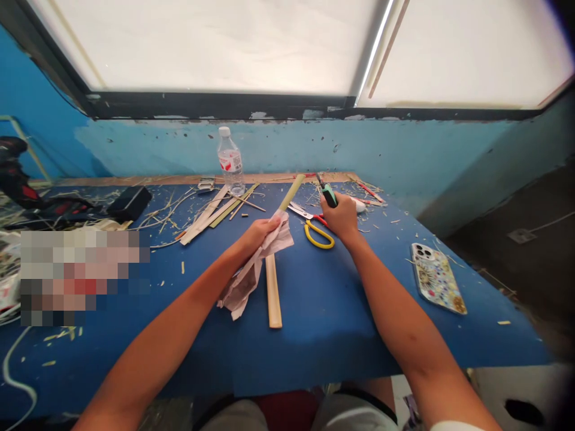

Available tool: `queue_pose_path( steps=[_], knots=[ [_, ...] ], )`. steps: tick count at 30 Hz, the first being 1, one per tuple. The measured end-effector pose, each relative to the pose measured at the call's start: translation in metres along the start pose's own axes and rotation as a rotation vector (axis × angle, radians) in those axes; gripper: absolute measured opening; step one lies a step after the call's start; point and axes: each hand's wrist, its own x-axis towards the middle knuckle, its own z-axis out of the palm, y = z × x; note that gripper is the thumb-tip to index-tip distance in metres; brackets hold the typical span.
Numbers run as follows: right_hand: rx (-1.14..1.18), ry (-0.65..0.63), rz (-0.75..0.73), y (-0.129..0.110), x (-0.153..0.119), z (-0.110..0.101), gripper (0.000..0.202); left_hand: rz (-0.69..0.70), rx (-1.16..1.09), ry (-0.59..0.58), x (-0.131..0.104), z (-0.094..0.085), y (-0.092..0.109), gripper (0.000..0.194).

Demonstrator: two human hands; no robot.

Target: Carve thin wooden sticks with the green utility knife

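My left hand [262, 234] is closed around a bamboo strip [294, 191], with a crumpled pale sheet [249, 284], paper or tissue, wrapped at the grip and hanging down. The strip's greenish end points away from me. In my right hand [345, 216] is a utility knife [329, 195] with a green and black handle, its tip pointing up and away, apart from the strip. Scissors [320, 233] with red and yellow handles lie on the table between my hands. Below my left hand rests a lighter bamboo piece [274, 296], its upper end hidden by the sheet.
A plastic bottle [231, 161] stands at the back beside several bamboo strips [211, 215]. A phone in a patterned case [438, 278] lies at the right. Power tool [27, 185], black block [130, 203] and cables occupy the left. Shavings litter the blue table [332, 329].
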Motion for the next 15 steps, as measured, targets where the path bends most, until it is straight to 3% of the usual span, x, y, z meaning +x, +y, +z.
queue_pose_path(
  steps=[4, 9, 12, 15],
  knots=[
    [0.34, -0.033, 0.068, -0.003, 0.002, -0.002, 0.034, 0.067, 0.061, -0.053, -0.005, 0.002, -0.003, 0.055],
    [0.893, -0.24, 0.264, -0.017, -0.002, -0.004, 0.04, 0.104, 0.266, -0.15, -0.015, 0.008, -0.007, 0.061],
    [1.025, -0.306, 0.314, -0.023, -0.006, -0.008, 0.04, 0.14, 0.36, -0.144, -0.022, 0.011, -0.005, 0.058],
    [1.087, -0.458, 0.312, -0.027, -0.01, -0.012, 0.041, 0.168, 0.385, -0.13, -0.025, 0.012, -0.003, 0.055]
  ],
)
